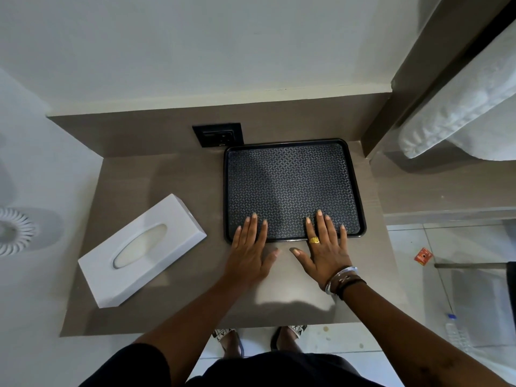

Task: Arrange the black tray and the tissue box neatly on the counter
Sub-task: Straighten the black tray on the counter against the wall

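brown counter (173, 174) filling mid frame, black tray (293, 188) flat at center right against the back wall, white tissue box (141, 251) angled at left, left hand (248, 254) and right hand (326, 251) spread flat, fingertips on tray's near edge, holding nothing

A grey-brown counter (173, 174) set against a wall carries a black tray (293, 185) with a patterned base at its back right, squared to the wall, and a white tissue box (142, 248) lying at an angle near the left edge, well apart from it.
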Available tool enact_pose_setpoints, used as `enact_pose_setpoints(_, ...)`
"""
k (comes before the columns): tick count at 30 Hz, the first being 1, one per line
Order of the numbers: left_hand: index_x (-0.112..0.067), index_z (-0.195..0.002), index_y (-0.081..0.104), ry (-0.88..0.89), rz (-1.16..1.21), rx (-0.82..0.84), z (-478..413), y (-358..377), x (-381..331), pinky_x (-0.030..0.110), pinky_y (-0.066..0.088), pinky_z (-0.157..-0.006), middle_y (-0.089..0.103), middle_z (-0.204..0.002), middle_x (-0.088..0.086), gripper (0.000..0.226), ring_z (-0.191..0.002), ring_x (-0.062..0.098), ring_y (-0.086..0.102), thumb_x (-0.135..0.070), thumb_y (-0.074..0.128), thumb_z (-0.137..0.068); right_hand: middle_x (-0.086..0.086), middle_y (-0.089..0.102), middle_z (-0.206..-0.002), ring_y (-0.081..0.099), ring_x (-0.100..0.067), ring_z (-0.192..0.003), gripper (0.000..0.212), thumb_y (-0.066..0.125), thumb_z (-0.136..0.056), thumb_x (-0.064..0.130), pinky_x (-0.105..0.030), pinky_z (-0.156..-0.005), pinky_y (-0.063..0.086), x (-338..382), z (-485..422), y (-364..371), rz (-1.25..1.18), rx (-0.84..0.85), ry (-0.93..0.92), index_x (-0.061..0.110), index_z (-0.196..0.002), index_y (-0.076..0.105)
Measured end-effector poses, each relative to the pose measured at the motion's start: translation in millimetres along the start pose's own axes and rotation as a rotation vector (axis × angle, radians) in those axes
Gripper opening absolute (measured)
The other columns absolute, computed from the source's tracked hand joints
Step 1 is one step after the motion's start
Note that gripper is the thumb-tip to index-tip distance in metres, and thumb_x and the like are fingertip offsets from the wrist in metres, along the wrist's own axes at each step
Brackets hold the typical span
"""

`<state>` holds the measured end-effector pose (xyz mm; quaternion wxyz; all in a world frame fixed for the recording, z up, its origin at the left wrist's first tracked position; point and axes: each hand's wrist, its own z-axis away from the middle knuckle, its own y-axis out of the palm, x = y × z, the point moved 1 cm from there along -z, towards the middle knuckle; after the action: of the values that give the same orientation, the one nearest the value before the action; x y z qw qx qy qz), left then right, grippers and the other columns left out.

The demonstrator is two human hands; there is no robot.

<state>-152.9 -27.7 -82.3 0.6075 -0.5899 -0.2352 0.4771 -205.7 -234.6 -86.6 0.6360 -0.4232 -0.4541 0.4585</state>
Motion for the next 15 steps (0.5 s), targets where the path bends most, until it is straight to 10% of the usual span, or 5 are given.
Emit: enact_pose_setpoints(15, -0.014, -0.157, 0.006, -0.001, 0.167, -0.165, 11, -32, 36, 0.051, 0.002, -0.124, -0.004, -0.167, 0.012, 0.088, -0.155, 0.025, -0.005, -0.069, 0.029, -0.092, -0.015, 0.024, -0.161, 0.028, -0.034, -0.147, 0.084, 0.035, -0.085, 0.071, -0.057, -0.116, 0.017, 36, 28, -5, -0.046, -0.161, -0.101, 0.019, -0.15, 0.031)
